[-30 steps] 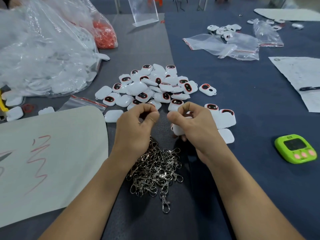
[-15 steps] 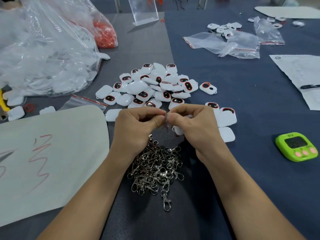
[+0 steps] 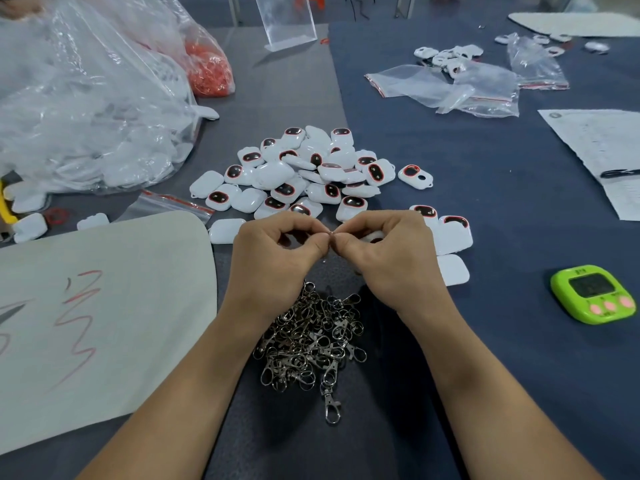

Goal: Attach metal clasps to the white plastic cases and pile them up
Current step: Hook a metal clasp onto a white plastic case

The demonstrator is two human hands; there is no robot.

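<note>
Tightly, left hand (image 3: 273, 259), right hand (image 3: 391, 259) pinching clasp (image 3: 330, 232)

Soft, even overhead light, moderately bright. Faint shadows spread beneath the pile of metal clasps (image 3: 308, 337) on the dark tabletop (image 3: 485, 202). Glare streaks the clear plastic bag (image 3: 86, 98). Wide-angle distortion bends the edges, and the far corners look soft.

- Cases (image 3: 311, 174) heaped dead ahead, blocking the forward reach.
- Clasps (image 3: 311, 337) piled close in, centre.
- Bare cloth (image 3: 512, 237) on the right, between cases and timer (image 3: 593, 294).
- Sheet (image 3: 104, 306) lies flat on the left.
</note>
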